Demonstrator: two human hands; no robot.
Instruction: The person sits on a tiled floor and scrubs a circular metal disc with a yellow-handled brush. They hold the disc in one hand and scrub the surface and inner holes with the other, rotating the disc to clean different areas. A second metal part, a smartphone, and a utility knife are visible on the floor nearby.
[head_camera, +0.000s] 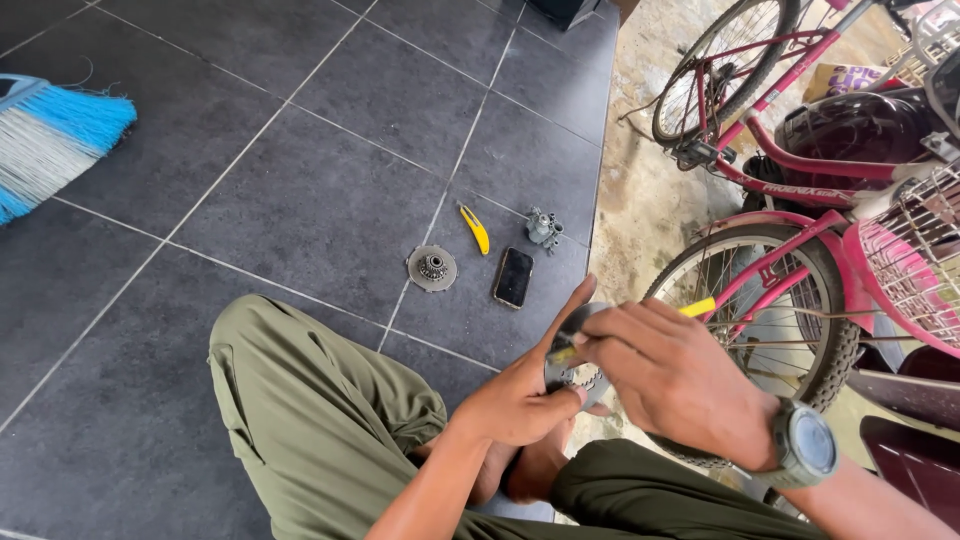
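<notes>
Low in the lap, the left hand (520, 400) grips a round metal disc (572, 350) upright, while the right hand (680, 375) closes on a yellow-handled tool (697, 307) pressed against it. A slip could drive the tip into the left palm. Beyond, on the tiled floor (300, 200), lie a sprocket (432, 268), phone (513, 277) and yellow knife (475, 228).

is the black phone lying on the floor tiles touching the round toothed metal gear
No, the black flat phone lies on the dark grey floor tiles apart from the round toothed metal gear, with bare tile between them.
</notes>
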